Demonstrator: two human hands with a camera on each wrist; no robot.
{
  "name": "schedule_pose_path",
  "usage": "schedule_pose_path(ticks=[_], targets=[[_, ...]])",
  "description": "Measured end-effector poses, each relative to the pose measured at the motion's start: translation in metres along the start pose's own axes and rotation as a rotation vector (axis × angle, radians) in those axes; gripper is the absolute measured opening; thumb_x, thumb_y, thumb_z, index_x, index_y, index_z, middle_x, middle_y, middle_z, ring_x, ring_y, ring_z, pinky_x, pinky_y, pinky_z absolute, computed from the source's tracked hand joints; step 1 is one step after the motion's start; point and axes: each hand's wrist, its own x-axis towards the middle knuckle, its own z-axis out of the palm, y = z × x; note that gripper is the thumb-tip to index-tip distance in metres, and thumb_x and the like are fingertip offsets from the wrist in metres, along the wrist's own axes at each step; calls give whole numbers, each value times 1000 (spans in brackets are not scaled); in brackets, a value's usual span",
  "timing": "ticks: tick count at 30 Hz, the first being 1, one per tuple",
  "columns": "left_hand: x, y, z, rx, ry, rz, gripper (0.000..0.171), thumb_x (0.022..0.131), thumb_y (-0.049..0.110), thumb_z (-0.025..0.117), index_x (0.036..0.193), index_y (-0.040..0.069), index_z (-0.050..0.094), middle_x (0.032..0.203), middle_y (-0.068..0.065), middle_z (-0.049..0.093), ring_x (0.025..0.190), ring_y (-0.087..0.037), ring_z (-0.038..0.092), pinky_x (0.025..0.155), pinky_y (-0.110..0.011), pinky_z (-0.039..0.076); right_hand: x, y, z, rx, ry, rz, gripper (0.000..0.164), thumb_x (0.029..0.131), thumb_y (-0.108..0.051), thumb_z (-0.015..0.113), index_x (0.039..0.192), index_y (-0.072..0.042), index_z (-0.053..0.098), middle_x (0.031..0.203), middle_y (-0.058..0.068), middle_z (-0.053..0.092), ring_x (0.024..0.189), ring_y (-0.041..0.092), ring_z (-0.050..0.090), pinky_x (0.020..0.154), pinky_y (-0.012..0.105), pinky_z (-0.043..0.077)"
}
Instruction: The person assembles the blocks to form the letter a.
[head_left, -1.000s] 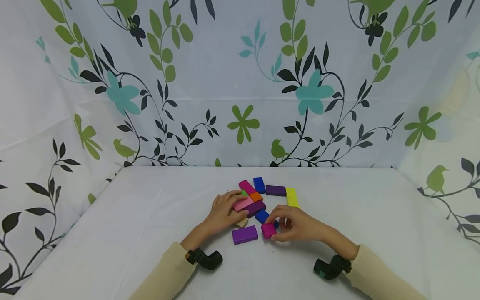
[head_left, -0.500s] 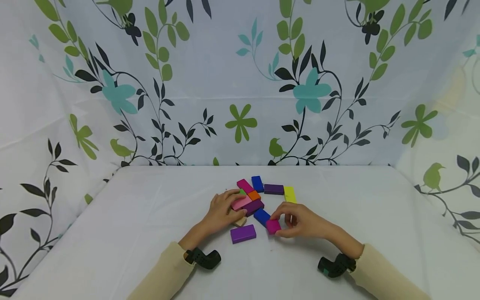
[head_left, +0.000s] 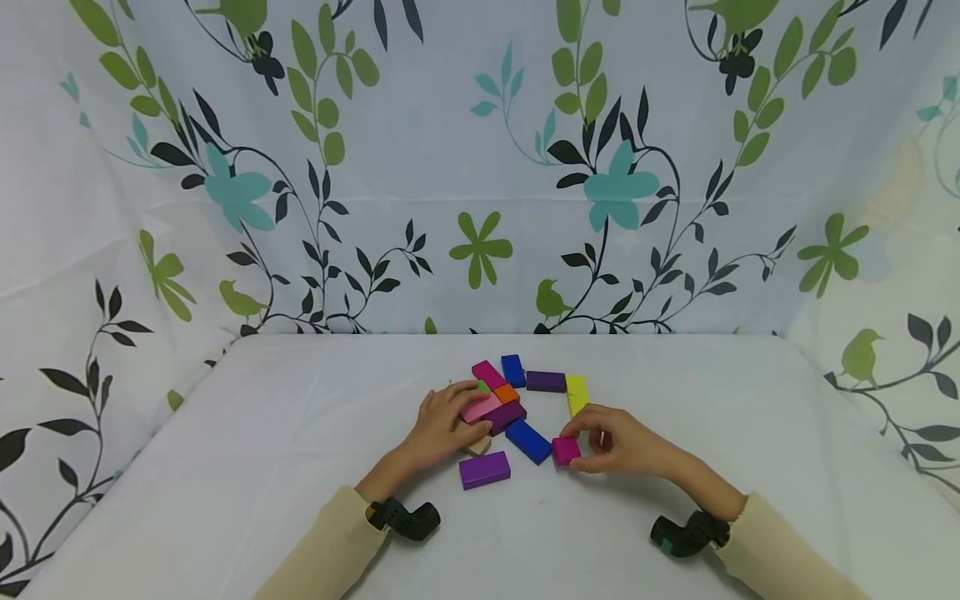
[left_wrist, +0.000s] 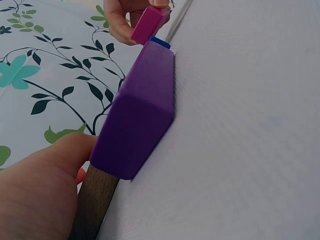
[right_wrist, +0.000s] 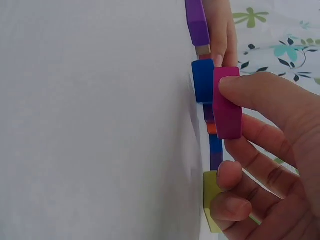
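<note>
My right hand [head_left: 618, 442] pinches a magenta block [head_left: 566, 451] between thumb and fingers. In the right wrist view the magenta block [right_wrist: 227, 112] appears off the table. To its left lies a blue block [head_left: 528, 441], and above the hand a yellow block [head_left: 577, 394]. My left hand [head_left: 442, 425] rests its fingers on a pink block [head_left: 481, 407], the thumb near a plain wooden block [head_left: 479, 446]. Touching the pink block are an orange block [head_left: 507, 392] and a dark purple block [head_left: 506, 417]. The fingers partly hide a green block [head_left: 482, 386].
A bright purple block [head_left: 484, 470] lies in front of the left hand. Farther back are another magenta block [head_left: 488, 373], a second blue block [head_left: 513, 371] and a second dark purple block [head_left: 546, 382]. A patterned cloth [head_left: 420, 167] hangs behind the white table [head_left: 712, 400].
My right hand has moved right with the magenta block, away from the bright purple block, uncovering more of the front blue block. The left hand has stayed on the blocks.
</note>
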Motion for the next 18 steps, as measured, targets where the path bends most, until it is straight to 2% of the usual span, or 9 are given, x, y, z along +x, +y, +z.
schedule_pose_path(ticks=[11,18], targets=[[-1,1,1,-23,-1,-18,50,92,30,65,136,10,54,151,-13,38,142,-37,26,113,-64,2,-7,9,-4,13,3,30,32,82,-18,79,109,-8,67,91,3,59,71,19,54,60,20,46],[0,1,1,-27,0,-15,50,92,30,65,136,11,54,151,-13,38,142,-37,26,113,-64,2,-11,14,-9,29,25,80,34,82,-16,78,112,-4,66,93,2,59,72,10,56,63,21,51]])
